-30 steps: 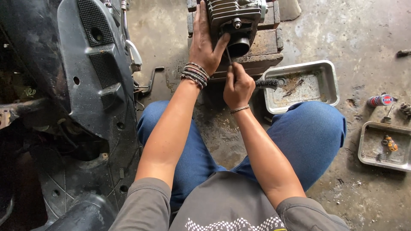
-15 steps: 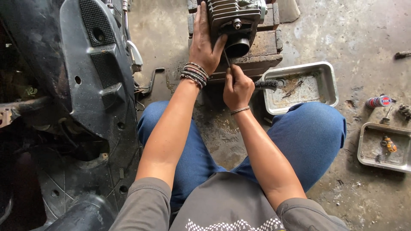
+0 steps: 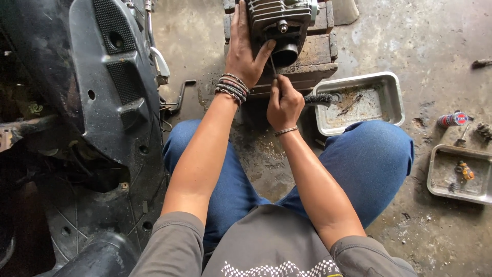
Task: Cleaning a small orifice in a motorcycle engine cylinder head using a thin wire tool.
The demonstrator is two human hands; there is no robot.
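My left hand point(image 3: 245, 48) is wrapped around the left side of a finned grey engine cylinder head point(image 3: 281, 19) that rests on wooden blocks point(image 3: 313, 52). A black round port point(image 3: 285, 53) points toward me at its bottom. My right hand point(image 3: 283, 101) is closed on a thin metal tool point(image 3: 273, 65) whose tip reaches up beside that port. Several bead bracelets sit on my left wrist, and a thin band on the right wrist.
A metal tray point(image 3: 389, 90) with a wire brush point(image 3: 319, 99) at its left rim lies right of my hand. A second tray point(image 3: 442, 174) with small parts sits at far right, a small can point(image 3: 453, 119) above it. A black scooter body point(image 3: 110, 82) fills the left. Concrete floor all round.
Both hands stay on the cylinder head and tool; my right hand shifted only slightly.
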